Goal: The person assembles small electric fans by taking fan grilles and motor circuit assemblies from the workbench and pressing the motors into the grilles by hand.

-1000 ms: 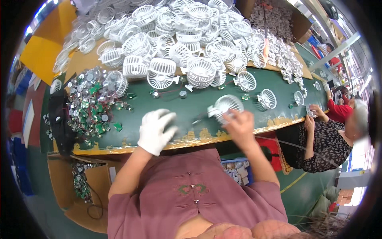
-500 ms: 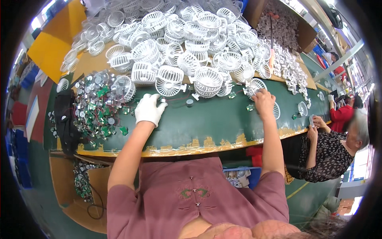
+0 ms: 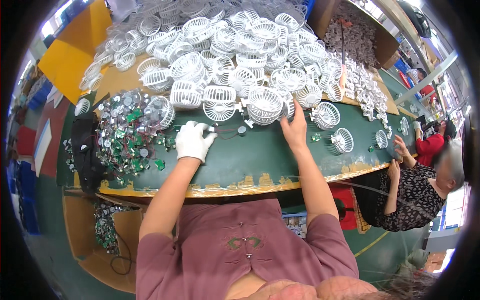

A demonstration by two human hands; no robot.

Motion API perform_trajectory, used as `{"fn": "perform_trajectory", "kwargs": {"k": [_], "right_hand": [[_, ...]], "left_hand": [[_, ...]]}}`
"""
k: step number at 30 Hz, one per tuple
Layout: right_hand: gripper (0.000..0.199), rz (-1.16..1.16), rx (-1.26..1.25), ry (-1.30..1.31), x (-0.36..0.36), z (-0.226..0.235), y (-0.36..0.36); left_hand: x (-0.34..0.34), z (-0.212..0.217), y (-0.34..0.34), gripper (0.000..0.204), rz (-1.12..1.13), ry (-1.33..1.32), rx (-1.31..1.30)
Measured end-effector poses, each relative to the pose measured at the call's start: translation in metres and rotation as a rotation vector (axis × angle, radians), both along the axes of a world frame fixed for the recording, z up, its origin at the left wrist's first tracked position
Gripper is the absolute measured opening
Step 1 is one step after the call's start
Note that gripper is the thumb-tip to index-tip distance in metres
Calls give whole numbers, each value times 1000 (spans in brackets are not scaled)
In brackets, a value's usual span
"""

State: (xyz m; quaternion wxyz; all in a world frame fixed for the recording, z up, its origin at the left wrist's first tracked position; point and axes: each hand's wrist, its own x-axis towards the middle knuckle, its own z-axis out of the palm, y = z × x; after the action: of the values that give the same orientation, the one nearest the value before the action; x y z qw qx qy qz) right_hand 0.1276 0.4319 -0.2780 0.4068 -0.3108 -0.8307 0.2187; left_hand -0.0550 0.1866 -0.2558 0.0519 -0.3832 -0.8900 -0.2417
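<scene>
On the green worktop [image 3: 250, 167], the heap of white slatted cages [image 3: 220, 70] rises in front of us. Our bare right hand [image 3: 292, 120] is at the heap's near edge, thumb and fingers parted at the side of a white cage [image 3: 287, 106]; we cannot tell whether they grip it. Our left hand [image 3: 194, 141], in a white glove, is just in front of the heap, fingers bent at a small silvery part [image 3: 212, 129]; whether they pinch it, we cannot tell. A round grey part [image 3: 242, 130] with a dark red wire lies before the heap, between our hands. Right of the heap's front we see two separate cages [image 3: 342, 140] near a small green board [image 3: 316, 137]. Left of the heap's front is our pile of boards and motors [image 3: 131, 137]; small white parts [image 3: 367, 92] spread to the heap's right. Well right of the heap, a co-worker [image 3: 412, 192] wears a patterned top.
</scene>
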Motion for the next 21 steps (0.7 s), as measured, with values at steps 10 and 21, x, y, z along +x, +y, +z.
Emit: {"fn": "perform_trajectory", "kwargs": {"k": [10, 21], "right_hand": [[25, -169, -269, 312, 44, 40, 20], [15, 378, -385, -251, 59, 32, -96]], "left_hand": [[-11, -2, -15, 26, -122, -571, 922], [11, 57, -52, 30, -338, -794, 1470]]}}
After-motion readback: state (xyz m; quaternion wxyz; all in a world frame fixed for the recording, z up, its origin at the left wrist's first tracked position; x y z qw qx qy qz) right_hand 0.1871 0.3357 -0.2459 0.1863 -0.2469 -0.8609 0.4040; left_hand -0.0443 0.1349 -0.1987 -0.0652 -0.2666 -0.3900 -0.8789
